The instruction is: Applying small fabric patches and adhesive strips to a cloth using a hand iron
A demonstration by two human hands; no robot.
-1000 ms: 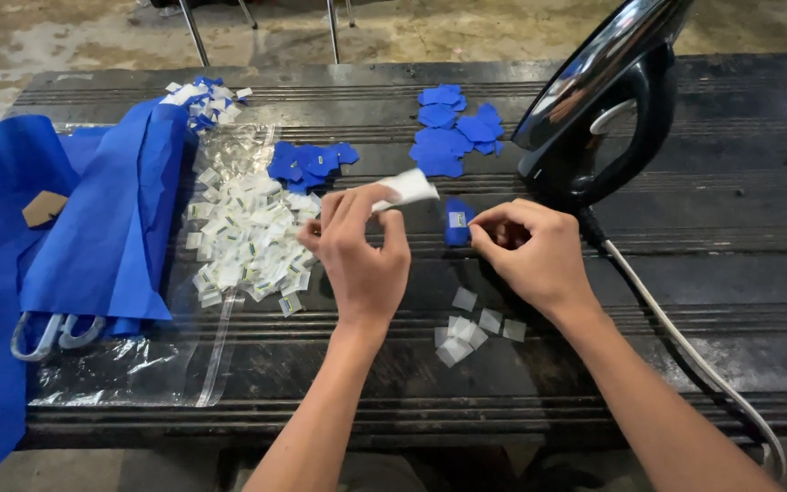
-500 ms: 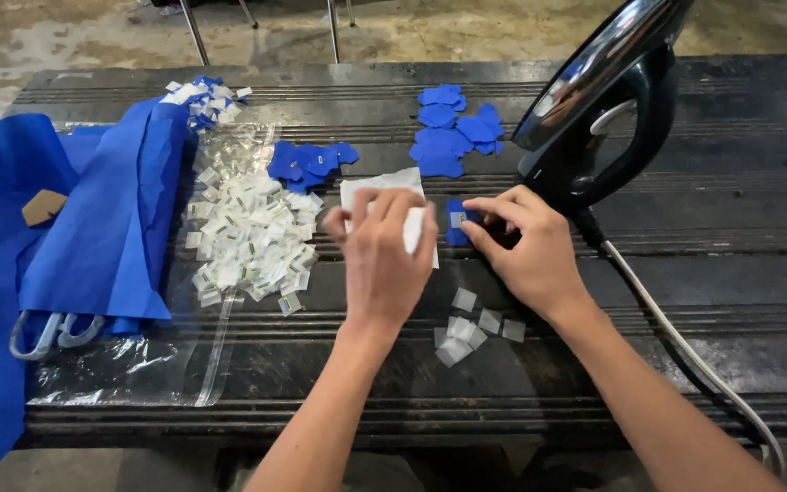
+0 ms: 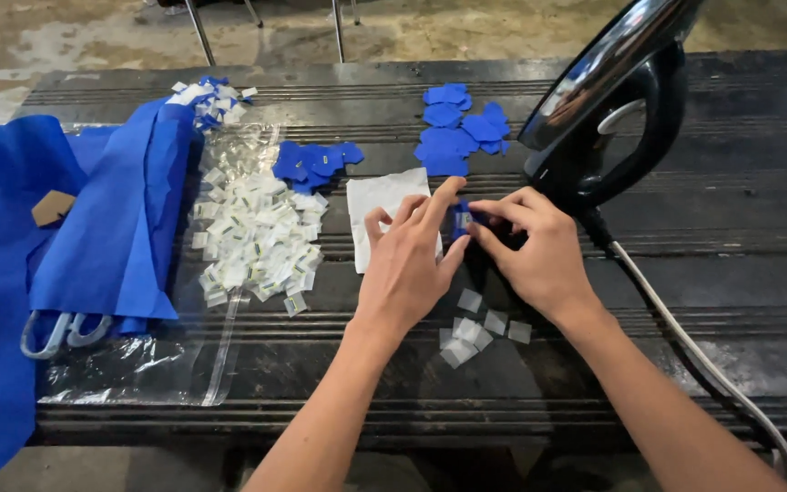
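Observation:
My left hand [image 3: 409, 262] lies flat on a white sheet of paper [image 3: 377, 208] spread on the dark table [image 3: 393, 383], fingers apart, the index finger reaching to a small blue patch [image 3: 460, 219]. My right hand [image 3: 532, 251] pinches that patch with thumb and fingertips, just in front of the black iron [image 3: 610, 109]. Several small translucent squares [image 3: 477, 328] lie on the table below my wrists.
A heap of small white labels [image 3: 252, 235] lies on a clear plastic bag [image 3: 148, 369] at the left, beside folded blue fabric [image 3: 93, 228] and scissors handles [image 3: 52, 335]. Blue patches lie in two piles [image 3: 316, 164] [image 3: 457, 128]. The iron's cord [image 3: 685, 346] runs down the right side.
My left hand brought the white paper down from the air and pressed it flat on the table. My right hand stayed on the blue patch.

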